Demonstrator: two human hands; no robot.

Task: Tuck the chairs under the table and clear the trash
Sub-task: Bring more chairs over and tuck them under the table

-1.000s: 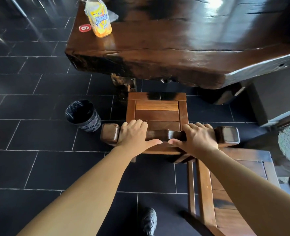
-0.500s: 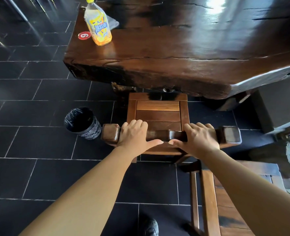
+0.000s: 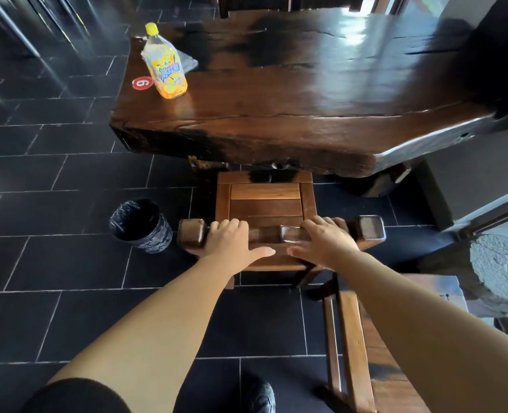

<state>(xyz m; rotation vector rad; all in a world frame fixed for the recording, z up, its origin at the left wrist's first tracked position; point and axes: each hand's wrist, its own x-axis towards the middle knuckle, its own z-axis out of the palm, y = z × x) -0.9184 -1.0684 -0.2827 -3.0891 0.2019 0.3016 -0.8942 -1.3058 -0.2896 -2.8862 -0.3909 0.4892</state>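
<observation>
A wooden chair (image 3: 265,201) stands at the near edge of the dark wooden table (image 3: 321,93), its seat front just under the tabletop. My left hand (image 3: 232,241) and my right hand (image 3: 326,239) both grip the chair's thick top rail, fingers curled over it and thumbs pointing toward each other. A plastic bottle (image 3: 164,67) with a yellow cap and orange drink stands on the table's left corner, a clear wrapper (image 3: 187,62) lying behind it. A black-lined trash bin (image 3: 141,225) sits on the floor left of the chair.
A second wooden chair (image 3: 363,347) stands at the lower right, close to my right arm. A red round number tag (image 3: 142,83) lies by the bottle. My shoe (image 3: 258,397) shows at the bottom edge. Dark tiled floor spreads to the left; a wall and stone block stand at right.
The chair has slid forward toward the table, its seat front now under the tabletop. Both hands kept their grip on the top rail. The view has tilted up, showing more of the table.
</observation>
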